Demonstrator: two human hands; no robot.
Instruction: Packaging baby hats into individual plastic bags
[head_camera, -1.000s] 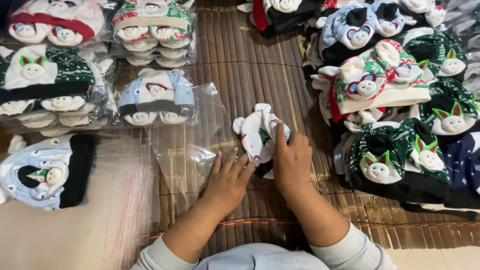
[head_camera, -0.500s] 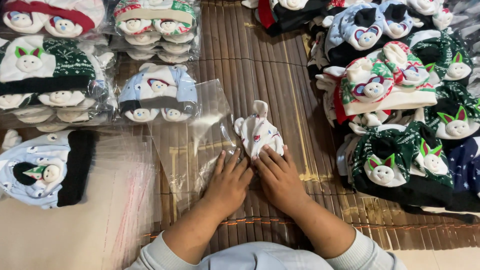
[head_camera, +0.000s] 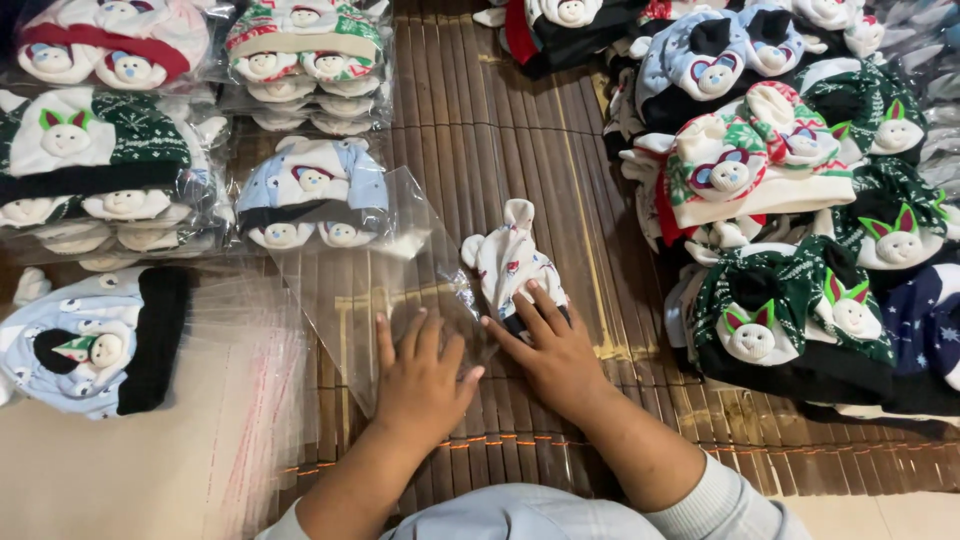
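We press our left hand (head_camera: 420, 375) flat, fingers spread wide, on a clear, glossy plastic bag (head_camera: 375, 275) that lies on a brown mat of thin bamboo slats (head_camera: 500, 130). The film is thin and creased, catching light along its folds, and its far edge runs up against the packed hats behind it. Our right hand (head_camera: 555, 345) rests with fingers loosely spread on the near end of a small folded white knit hat with tiny red and green print and rounded stuffed ears (head_camera: 515, 265); it presses down on the hat and does not close around it. The hat lies just right of the bag's right edge, touching it or nearly so, near the middle of the mat.

To the left, a light blue fleece hat with a black cuff and a round animal face (head_camera: 95, 345) lies on a stack of flat clear bags (head_camera: 240, 420), whose edges fan out over a pale floor. Behind them stand bagged stacks of soft hats (head_camera: 110, 170), white, green and blue, shiny under their wrapping. To the right rises a loose heap of green, white and navy knit hats with plush bunny faces (head_camera: 800, 250), bulky and uneven, its edge well apart from our right hand.

The open room is the ribbed strip of mat running away from us between the two masses, and the bare slats near our forearms.
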